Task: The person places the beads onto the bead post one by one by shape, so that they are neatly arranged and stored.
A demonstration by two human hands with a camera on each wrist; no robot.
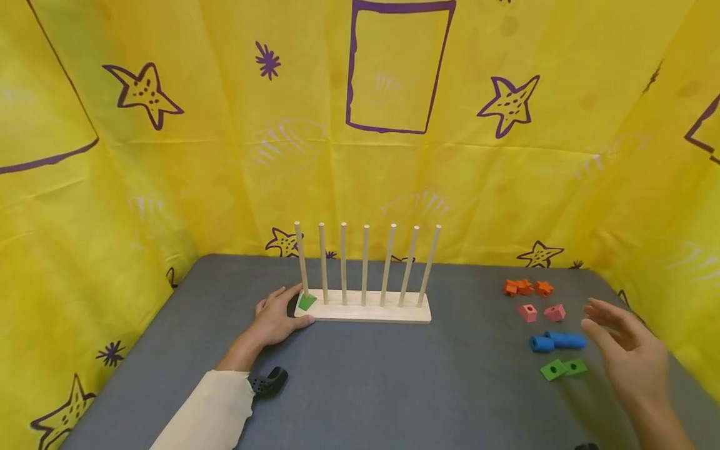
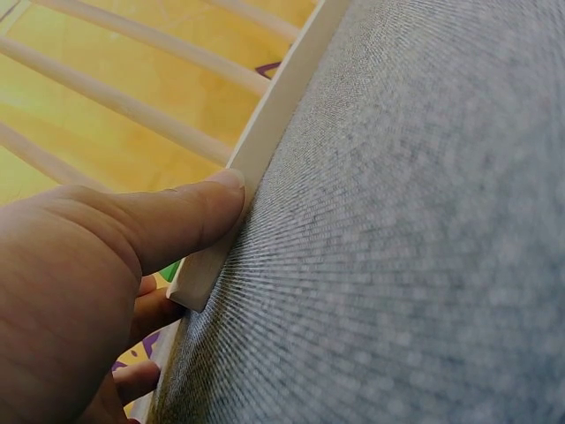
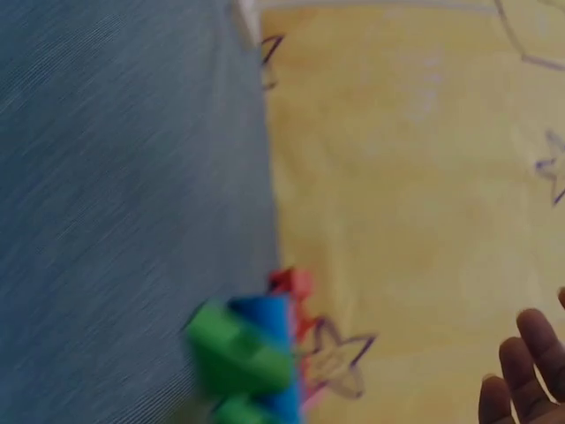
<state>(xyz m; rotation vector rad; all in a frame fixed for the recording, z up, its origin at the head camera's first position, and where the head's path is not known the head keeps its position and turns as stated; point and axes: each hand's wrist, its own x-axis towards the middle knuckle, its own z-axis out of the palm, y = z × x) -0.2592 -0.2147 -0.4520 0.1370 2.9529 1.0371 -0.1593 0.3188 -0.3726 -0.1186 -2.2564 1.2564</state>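
My left hand grips the left end of a pale wooden peg board, thumb along its front edge and fingers behind. Several upright pegs rise from the board in a row. A green block sits at the foot of the leftmost peg. In the left wrist view the thumb presses on the front side of the board. Over at the right, my right hand hovers with bent, apart fingers and nothing in it. Nearest to it are blue cylinders and green blocks with holes.
Behind these lie pink blocks and orange star-shaped pieces. A grey cloth covers the table. Yellow patterned curtains hang close behind it and at both sides. A black strap mount juts from the left wrist.
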